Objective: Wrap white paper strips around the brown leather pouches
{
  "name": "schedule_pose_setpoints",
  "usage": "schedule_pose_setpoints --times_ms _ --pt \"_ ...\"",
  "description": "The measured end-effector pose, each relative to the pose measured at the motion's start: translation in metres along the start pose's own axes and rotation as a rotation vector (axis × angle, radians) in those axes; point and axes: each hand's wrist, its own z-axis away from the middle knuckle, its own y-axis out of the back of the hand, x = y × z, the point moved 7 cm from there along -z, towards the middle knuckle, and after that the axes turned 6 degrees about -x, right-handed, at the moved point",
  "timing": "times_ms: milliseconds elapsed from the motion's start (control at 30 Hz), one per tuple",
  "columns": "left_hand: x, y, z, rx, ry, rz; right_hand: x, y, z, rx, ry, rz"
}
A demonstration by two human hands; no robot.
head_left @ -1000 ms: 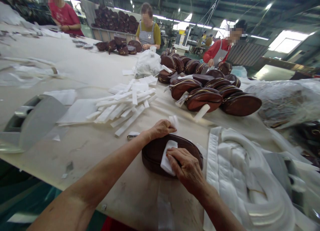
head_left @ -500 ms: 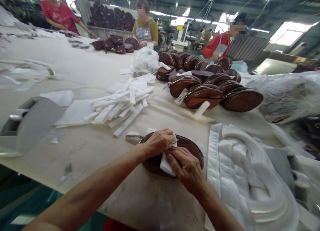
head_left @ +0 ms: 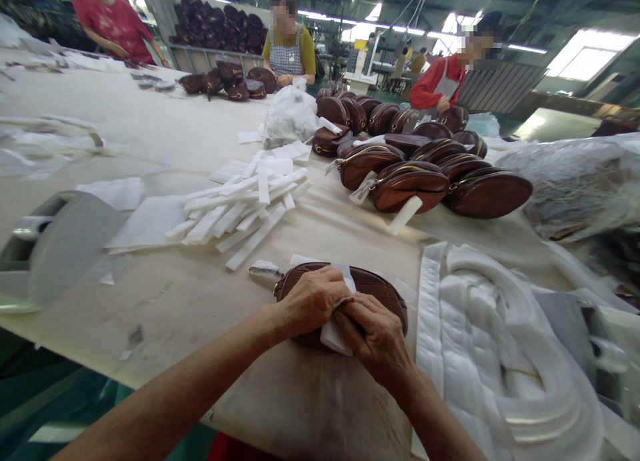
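A dark brown oval leather bag lies flat on the table in front of me. Across its middle runs a white foam strip, partly hidden under my fingers. My left hand rests over the bag's left half, its fingers closed on the strip. From the right, my right hand meets it, fingertips pinching the same strip. The two hands touch at the bag's centre. A plastic-wrapped zipper pull sticks out at the bag's left end.
Loose white strips are piled beyond the bag. Several finished brown bags stand at back right. Folded white padding lies to the right, a grey tape dispenser to the left. Co-workers stand across the table.
My left hand has moved down along the strip toward me, uncovering more of the bag's upper edge and the strip's far part. My right hand stays nearly in place.
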Motion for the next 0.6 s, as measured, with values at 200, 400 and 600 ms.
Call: schedule_pose_setpoints --times_ms 200,400,600 --pt "0.006 -0.002 0.007 -0.006 -0.03 -0.104 0.014 0.009 0.011 0.219 -0.12 0.036" --pt "0.015 0.0 0.014 -0.031 -0.08 -0.119 0.011 0.001 0.01 0.148 -0.061 0.091" --pt "0.019 0.014 0.031 -0.212 -0.027 0.104 0.005 0.006 0.008 0.019 0.046 0.043"
